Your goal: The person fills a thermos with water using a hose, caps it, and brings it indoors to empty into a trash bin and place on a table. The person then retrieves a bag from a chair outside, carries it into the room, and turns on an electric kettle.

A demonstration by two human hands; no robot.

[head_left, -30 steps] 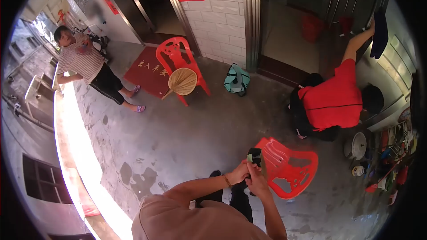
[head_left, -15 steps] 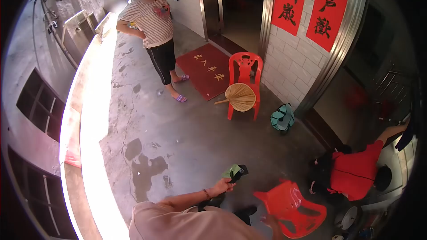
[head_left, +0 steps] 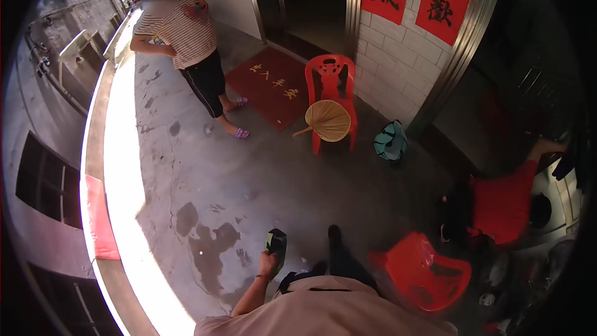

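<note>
My left hand (head_left: 268, 265) is closed around a small green-and-black object (head_left: 277, 244), held out over the concrete floor in front of me. It looks soft or flat, but its exact kind is unclear. My right hand does not show. To the right of my body stands a red plastic chair (head_left: 429, 270), its right part near the frame's lower edge.
Ahead is another red chair (head_left: 331, 68) with a palm-leaf fan (head_left: 328, 121) on its seat. A teal bag (head_left: 391, 141) sits beside it. A person in a striped shirt (head_left: 186, 34) stands left of a red doormat (head_left: 267, 87). Another in red (head_left: 505, 202) bends low at right.
My left hand has swung left and closer to my body with the green-and-black object. My right hand, earlier near the red chair, has gone out of sight. The view has tilted down.
</note>
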